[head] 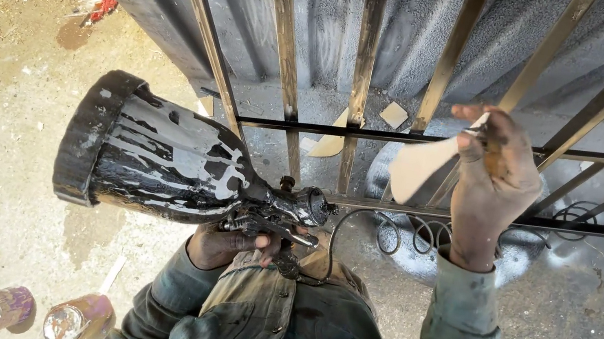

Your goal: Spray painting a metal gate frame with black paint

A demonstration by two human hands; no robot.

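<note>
Spraying in hand, by the look of it: black coating on the bars, with a shield held behind them.

Left hand (230, 246) closed tight around the handle of a black, paint-streaked metal spray gun (262, 208), fingers wrapped under the body; cannot tell whether the trigger is pressed. Above and to the left of that grip, the gun's big ribbed cup (155, 156), tipped on its side. Just right of the grip, the nozzle, aimed at the lower rail of the rusty brown metal railing (361, 81). Below the nozzle, a thin dark hose (358, 229) looping away in coils.

Right hand (492, 182) raised and pinched shut on a flat, pale piece of card (418, 165), thumb and fingertips clamping its upper right corner. Card hangs down and to the left of that grip, next to an upright bar; touching or just apart, hard to say.

Well below the left grip, on the dusty concrete, two paint-smeared cans (36, 315) lying side by side.

Next move, as a judgement: calls for holding the card square behind whichever bar the nozzle faces, and for a steady, even sweep of the spray gun along it, so that mist lands on card and not on the grey wall (416, 41) beyond.
</note>
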